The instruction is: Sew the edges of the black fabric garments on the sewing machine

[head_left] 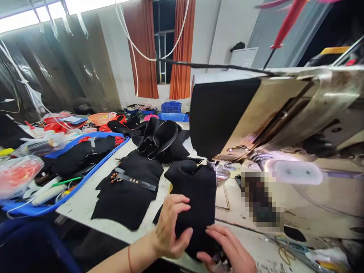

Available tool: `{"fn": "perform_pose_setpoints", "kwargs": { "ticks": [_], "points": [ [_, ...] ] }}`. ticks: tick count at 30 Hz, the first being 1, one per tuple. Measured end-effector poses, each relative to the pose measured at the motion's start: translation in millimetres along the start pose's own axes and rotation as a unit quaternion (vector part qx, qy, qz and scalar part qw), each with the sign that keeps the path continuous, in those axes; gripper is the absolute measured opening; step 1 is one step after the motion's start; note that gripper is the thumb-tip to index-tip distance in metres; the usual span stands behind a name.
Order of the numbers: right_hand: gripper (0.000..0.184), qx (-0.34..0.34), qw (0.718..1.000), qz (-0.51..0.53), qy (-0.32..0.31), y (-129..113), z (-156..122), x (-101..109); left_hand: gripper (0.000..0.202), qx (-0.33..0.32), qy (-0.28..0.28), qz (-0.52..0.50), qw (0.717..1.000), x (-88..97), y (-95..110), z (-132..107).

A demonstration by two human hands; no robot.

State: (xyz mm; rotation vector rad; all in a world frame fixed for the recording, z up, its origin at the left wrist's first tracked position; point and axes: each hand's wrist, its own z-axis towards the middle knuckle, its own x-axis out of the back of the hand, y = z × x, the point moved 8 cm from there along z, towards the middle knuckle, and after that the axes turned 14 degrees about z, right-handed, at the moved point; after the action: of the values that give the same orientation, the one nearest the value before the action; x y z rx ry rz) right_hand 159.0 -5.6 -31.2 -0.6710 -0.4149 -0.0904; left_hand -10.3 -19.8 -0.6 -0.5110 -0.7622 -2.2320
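A black fabric piece lies on the sewing machine table, its far right edge beside the presser foot area. My left hand rests on the left part of this piece, thumb and fingers spread apart. Over the lower right edge of the cloth is my right hand, its fingers stretched out and its thumb apart from them. Something small and shiny shows under the right palm, too hidden to name. Above the cloth stands the sewing machine head, with a black cover on its left end.
Left of my hands lies a stack of black fabric pieces with a black eyeleted strap on top. Bundled black pieces sit behind. A blue tray holds tools and cloth. A lamp and scissors are at right.
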Motion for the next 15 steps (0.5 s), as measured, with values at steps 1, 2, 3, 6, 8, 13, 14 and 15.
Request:
{"fn": "perform_pose_setpoints", "kwargs": {
  "ticks": [1, 2, 3, 6, 8, 13, 14, 15],
  "points": [
    [0.042, 0.024, 0.999, -0.029, -0.025, -0.2, -13.1, -1.6, 0.055, -0.024, -0.019, 0.001, 1.0, 1.6, 7.2, -17.2],
    [0.047, 0.035, 0.997, -0.058, -0.024, 1.8, -24.5, 0.6, 0.059, -0.037, -0.033, 0.006, 0.999, 3.4, 12.6, -31.8],
    [0.049, 0.037, 0.996, -0.081, -0.026, 5.3, -33.5, 2.1, 0.061, -0.042, -0.041, 0.017, 0.998, 5.3, 16.4, -43.6],
    [0.033, 0.048, 0.988, -0.131, -0.058, 8.0, -43.3, 1.2, 0.06, -0.032, -0.034, 0.067, 0.997, 8.2, 24.7, -65.4],
    [0.016, 0.101, 0.98, -0.155, -0.078, -6.5, -34.9, -1.7, 0.058, -0.004, -0.013, 0.125, 0.992, 4.9, 27.8, -74.0],
    [0.03, 0.134, 0.981, -0.137, -0.018, -60.1, 5.7, -9.4, 0.067, 0.081, 0.09, 0.243, 0.962, -16.8, 30.6, -94.0],
    [0.029, 0.112, 0.986, -0.127, 0.006, -68.1, 9.1, -14.3, 0.07, 0.1, 0.13, 0.247, 0.955, -18.0, 28.8, -97.0],
    [0.026, 0.081, 0.991, -0.103, 0.029, -73.8, 9.2, -21.1, 0.074, 0.119, 0.167, 0.246, 0.947, -18.2, 25.7, -98.6]
  ]
}}
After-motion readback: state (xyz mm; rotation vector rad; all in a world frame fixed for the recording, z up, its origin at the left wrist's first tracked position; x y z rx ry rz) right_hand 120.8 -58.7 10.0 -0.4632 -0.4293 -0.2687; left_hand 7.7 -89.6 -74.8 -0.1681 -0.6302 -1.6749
